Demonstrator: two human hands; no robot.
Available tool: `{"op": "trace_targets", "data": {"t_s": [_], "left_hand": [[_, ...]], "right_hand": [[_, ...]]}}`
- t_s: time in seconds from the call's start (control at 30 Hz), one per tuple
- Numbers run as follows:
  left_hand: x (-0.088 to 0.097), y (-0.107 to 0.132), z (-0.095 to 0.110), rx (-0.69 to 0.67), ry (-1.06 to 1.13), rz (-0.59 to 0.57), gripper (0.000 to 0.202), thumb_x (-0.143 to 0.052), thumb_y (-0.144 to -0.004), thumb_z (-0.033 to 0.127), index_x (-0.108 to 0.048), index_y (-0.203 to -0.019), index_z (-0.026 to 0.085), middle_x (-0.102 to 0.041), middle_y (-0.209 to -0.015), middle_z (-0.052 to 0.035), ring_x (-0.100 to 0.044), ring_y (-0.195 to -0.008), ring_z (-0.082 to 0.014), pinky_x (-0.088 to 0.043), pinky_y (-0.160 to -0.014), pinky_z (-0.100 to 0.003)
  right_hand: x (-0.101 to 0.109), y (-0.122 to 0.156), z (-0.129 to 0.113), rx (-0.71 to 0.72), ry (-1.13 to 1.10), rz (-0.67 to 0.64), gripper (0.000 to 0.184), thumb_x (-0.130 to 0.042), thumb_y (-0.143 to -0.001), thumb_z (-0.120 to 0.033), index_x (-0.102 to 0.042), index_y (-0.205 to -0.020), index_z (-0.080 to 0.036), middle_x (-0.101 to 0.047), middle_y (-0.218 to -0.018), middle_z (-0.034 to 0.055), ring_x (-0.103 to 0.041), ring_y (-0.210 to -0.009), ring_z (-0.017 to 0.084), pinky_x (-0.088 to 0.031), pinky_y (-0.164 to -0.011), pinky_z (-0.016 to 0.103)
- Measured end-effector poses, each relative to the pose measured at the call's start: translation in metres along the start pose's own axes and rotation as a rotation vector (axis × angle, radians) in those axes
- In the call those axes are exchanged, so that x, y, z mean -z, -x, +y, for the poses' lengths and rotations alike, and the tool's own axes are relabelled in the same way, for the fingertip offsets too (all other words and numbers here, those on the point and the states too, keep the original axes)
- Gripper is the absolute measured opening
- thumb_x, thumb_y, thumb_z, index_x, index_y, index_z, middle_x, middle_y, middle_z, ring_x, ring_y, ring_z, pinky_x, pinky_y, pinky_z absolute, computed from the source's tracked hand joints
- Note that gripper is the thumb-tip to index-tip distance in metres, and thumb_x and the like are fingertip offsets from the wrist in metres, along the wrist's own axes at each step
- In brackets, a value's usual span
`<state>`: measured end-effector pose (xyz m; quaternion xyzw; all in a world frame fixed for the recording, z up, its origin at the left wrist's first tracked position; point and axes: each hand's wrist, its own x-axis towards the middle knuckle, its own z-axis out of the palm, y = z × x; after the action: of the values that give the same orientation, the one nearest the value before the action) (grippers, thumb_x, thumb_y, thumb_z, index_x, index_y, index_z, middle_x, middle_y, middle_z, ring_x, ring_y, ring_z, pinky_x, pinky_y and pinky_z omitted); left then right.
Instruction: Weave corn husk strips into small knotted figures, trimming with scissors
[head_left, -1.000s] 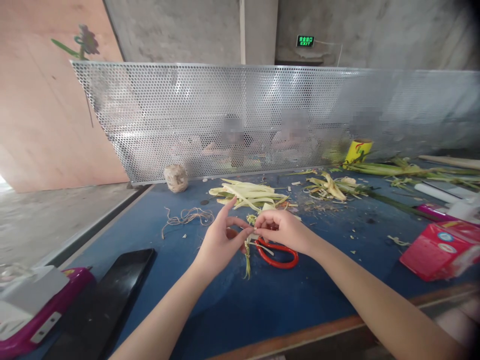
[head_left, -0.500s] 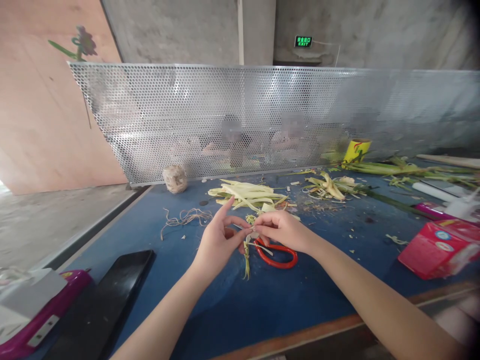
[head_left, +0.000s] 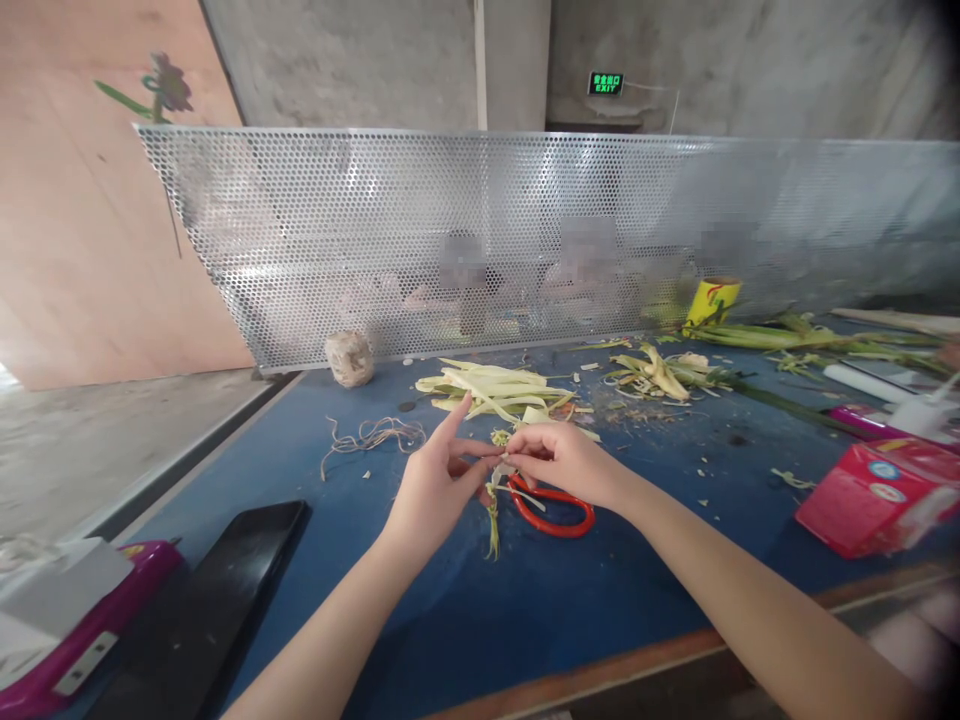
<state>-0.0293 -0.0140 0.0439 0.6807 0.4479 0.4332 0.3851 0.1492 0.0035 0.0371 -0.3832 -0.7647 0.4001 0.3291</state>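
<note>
My left hand (head_left: 437, 483) and my right hand (head_left: 564, 460) meet above the blue table (head_left: 420, 610). Both pinch a small bundle of pale green leaf strips (head_left: 494, 500) whose frayed tail hangs down between them. The left index finger points up and away while the thumb and other fingers pinch. Red-handled scissors (head_left: 553, 505) lie on the table right under my right hand.
A pile of pale leaf strips (head_left: 495, 388) lies behind my hands, with loose twine (head_left: 371, 436) and a twine ball (head_left: 349, 357) to the left. A black phone (head_left: 225, 580) and pink-white device (head_left: 67, 620) lie front left. A pink box (head_left: 874, 495) sits right. People sit behind the perforated metal screen (head_left: 525, 230).
My hands have stayed together on the bundle with only small finger shifts. The view has drifted slightly.
</note>
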Motion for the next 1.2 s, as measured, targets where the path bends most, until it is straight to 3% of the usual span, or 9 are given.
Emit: {"op": "trace_targets", "data": {"t_s": [0.43, 0.63, 0.8, 1.0, 1.2], "left_hand": [[0.0005, 0.0016, -0.0026, -0.082, -0.257, 0.018, 0.063, -0.056, -0.075, 0.022, -0.034, -0.134, 0.028, -0.070, -0.081, 0.0011, -0.056, -0.045, -0.0091, -0.049, -0.052, -0.023], [0.0008, 0.0009, -0.0033, -0.074, -0.331, 0.008, 0.068, -0.057, -0.073, 0.021, -0.031, -0.136, 0.025, -0.069, -0.083, 0.0011, -0.055, -0.048, -0.0095, -0.046, -0.052, -0.022], [0.0010, -0.0001, -0.0049, -0.091, -0.351, 0.053, 0.070, -0.059, -0.071, 0.021, -0.032, -0.136, 0.024, -0.069, -0.079, 0.0024, -0.053, -0.047, -0.0093, -0.046, -0.054, -0.022], [0.0004, -0.0004, -0.0040, -0.052, -0.321, 0.066, 0.072, -0.058, -0.071, 0.024, -0.030, -0.137, 0.022, -0.070, -0.078, 0.0018, -0.048, -0.043, -0.0082, -0.043, -0.045, -0.021], [0.0000, -0.0002, -0.0003, 0.008, -0.202, 0.050, 0.075, -0.061, -0.070, 0.024, -0.030, -0.138, 0.019, -0.070, -0.078, 0.0005, -0.047, -0.040, -0.0072, -0.044, -0.046, -0.021]], "right_hand": [[-0.0048, -0.0025, 0.0080, 0.011, 0.085, 0.031, 0.017, -0.056, -0.080, -0.034, -0.058, -0.078, -0.018, -0.059, -0.060, -0.0012, -0.051, -0.052, 0.010, -0.036, -0.050, 0.022], [-0.0033, -0.0008, 0.0050, 0.031, 0.253, 0.045, 0.015, -0.054, -0.081, -0.033, -0.059, -0.082, -0.019, -0.059, -0.063, -0.0008, -0.050, -0.053, 0.010, -0.034, -0.051, 0.022], [-0.0011, 0.0003, 0.0026, 0.057, 0.361, 0.056, 0.012, -0.054, -0.081, -0.030, -0.060, -0.083, -0.019, -0.060, -0.068, -0.0003, -0.051, -0.058, 0.010, -0.034, -0.054, 0.022], [-0.0006, -0.0001, 0.0041, 0.099, 0.354, 0.065, 0.015, -0.053, -0.083, -0.032, -0.059, -0.079, -0.019, -0.059, -0.065, -0.0005, -0.049, -0.057, 0.010, -0.034, -0.054, 0.022], [-0.0005, 0.0005, 0.0022, 0.123, 0.289, 0.068, 0.016, -0.054, -0.083, -0.033, -0.059, -0.078, -0.018, -0.056, -0.062, -0.0020, -0.045, -0.053, 0.008, -0.032, -0.051, 0.021]]}}
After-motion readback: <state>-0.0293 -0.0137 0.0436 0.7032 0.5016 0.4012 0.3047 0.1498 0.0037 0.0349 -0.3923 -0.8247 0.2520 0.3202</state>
